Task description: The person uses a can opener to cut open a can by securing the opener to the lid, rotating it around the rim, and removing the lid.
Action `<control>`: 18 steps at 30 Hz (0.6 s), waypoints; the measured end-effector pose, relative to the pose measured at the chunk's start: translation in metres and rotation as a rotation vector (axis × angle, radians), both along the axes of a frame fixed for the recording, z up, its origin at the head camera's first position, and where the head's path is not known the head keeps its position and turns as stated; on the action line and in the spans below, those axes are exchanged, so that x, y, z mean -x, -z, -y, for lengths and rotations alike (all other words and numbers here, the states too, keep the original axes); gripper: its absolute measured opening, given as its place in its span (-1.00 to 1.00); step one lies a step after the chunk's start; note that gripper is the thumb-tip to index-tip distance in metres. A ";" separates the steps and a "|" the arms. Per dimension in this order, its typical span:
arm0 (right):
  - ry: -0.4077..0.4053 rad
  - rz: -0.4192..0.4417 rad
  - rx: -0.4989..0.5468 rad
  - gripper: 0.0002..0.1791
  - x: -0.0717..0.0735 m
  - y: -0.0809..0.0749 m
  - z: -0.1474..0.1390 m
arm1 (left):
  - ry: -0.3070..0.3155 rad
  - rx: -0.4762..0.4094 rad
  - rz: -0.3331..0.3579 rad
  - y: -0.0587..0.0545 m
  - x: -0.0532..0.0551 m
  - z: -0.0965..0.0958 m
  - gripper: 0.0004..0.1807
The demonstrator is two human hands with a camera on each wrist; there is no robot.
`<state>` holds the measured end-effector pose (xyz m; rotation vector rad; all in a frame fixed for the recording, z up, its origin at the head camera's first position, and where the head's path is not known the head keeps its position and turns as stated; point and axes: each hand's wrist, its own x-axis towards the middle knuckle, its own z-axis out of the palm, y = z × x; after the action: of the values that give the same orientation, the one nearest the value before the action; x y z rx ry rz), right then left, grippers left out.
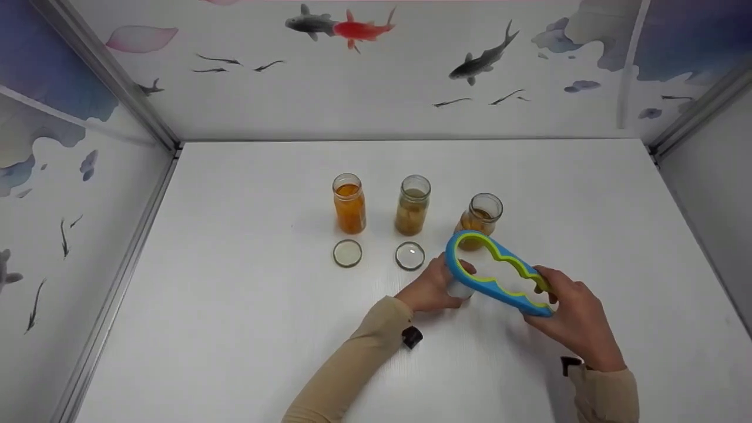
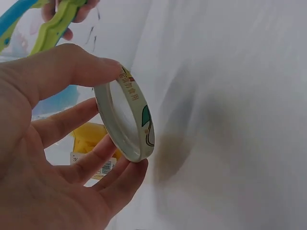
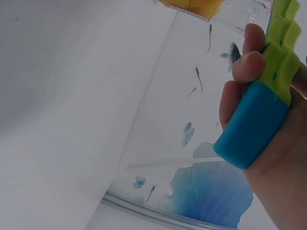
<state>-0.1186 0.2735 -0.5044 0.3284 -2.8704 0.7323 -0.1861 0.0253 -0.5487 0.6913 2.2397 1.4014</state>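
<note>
My left hand (image 1: pixel 433 288) holds a round jar lid (image 2: pixel 137 103) by its rim, thumb on one side and fingers on the other. The lid has printed characters and a small coloured drawing on its edge. In the head view it is partly covered by the hand and a blue and green jar opener (image 1: pixel 499 291). My right hand (image 1: pixel 578 320) grips that opener at its handle ends, and its rounded loop extends over the left hand. Just beyond the loop stands an uncovered glass jar (image 1: pixel 486 207) with amber contents, its lower part overlapped by the opener.
Two more uncovered jars stand to the left: one with orange contents (image 1: pixel 351 212), one with yellowish-brown contents (image 1: pixel 411 216). In front of them lie two lids, a left one (image 1: pixel 348 253) and a right one (image 1: pixel 410 256). Printed walls enclose the white table (image 1: pixel 235 329).
</note>
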 end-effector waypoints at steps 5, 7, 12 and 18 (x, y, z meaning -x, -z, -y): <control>0.012 0.008 0.009 -0.21 -0.001 0.000 -0.002 | 0.012 0.158 -0.119 -0.006 0.005 -0.012 -0.47; 0.016 0.015 0.014 -0.21 -0.001 0.001 -0.003 | 0.019 0.229 -0.158 -0.009 0.008 -0.016 -0.47; 0.025 0.014 0.028 -0.23 -0.002 0.001 -0.005 | 0.029 0.377 -0.208 -0.013 0.013 -0.025 -0.43; 0.024 0.006 0.029 -0.24 -0.002 0.004 -0.003 | -0.038 0.395 -0.176 -0.008 0.019 -0.038 -0.55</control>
<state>-0.1163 0.2764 -0.5085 0.2870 -2.8613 0.7718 -0.2055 0.0630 -0.5410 0.6565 2.5743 0.8977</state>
